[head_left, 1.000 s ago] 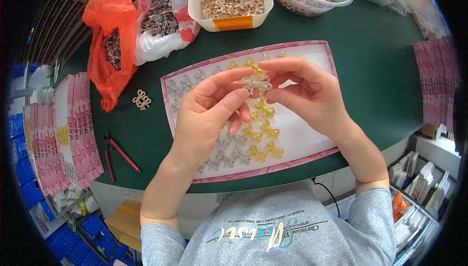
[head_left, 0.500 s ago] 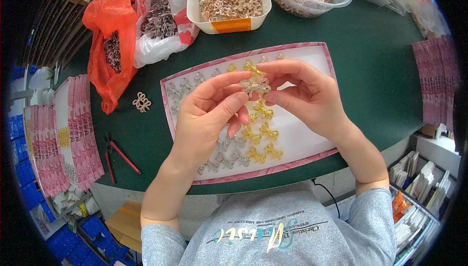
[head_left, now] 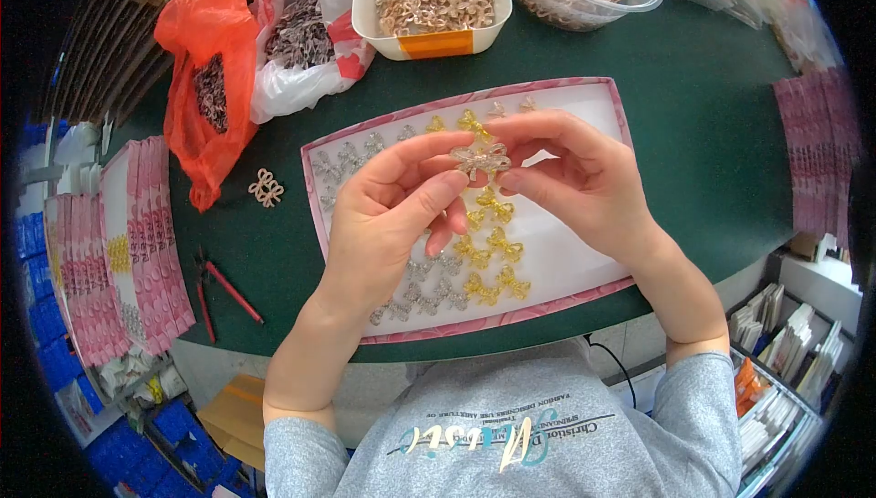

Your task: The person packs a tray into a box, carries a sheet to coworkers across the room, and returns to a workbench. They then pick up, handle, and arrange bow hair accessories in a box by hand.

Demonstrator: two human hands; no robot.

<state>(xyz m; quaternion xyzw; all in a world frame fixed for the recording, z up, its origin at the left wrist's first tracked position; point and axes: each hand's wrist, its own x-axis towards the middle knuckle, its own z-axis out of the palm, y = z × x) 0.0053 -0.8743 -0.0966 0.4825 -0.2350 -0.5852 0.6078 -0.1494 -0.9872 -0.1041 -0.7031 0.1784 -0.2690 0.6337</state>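
Between my two hands, above a pink-edged white tray (head_left: 584, 224), is a pale metallic bow-shaped piece (head_left: 482, 160). My left hand (head_left: 401, 192) pinches its left side between thumb and index finger. The thumb and fingertips of my right hand (head_left: 570, 174) close on its right side. Under my hands, the tray holds rows of silver bows (head_left: 422, 297) on the left and gold bows (head_left: 505, 244) in the middle. A few paler pieces (head_left: 527, 104) lie near the tray's far edge, partly hidden by my fingers.
Red-handled pliers (head_left: 233, 291) and a loose rose-gold piece (head_left: 265, 188) lie left of the tray. Behind it stand a white bin (head_left: 436, 47), a clear tub (head_left: 598, 12), a red bag (head_left: 208, 19) and a white bag (head_left: 292, 89). Pink-edged trays (head_left: 155, 242) stand at the left.
The bow-shaped piece has tilted slightly between my fingertips. Both hands stay in nearly the same place, still holding it.
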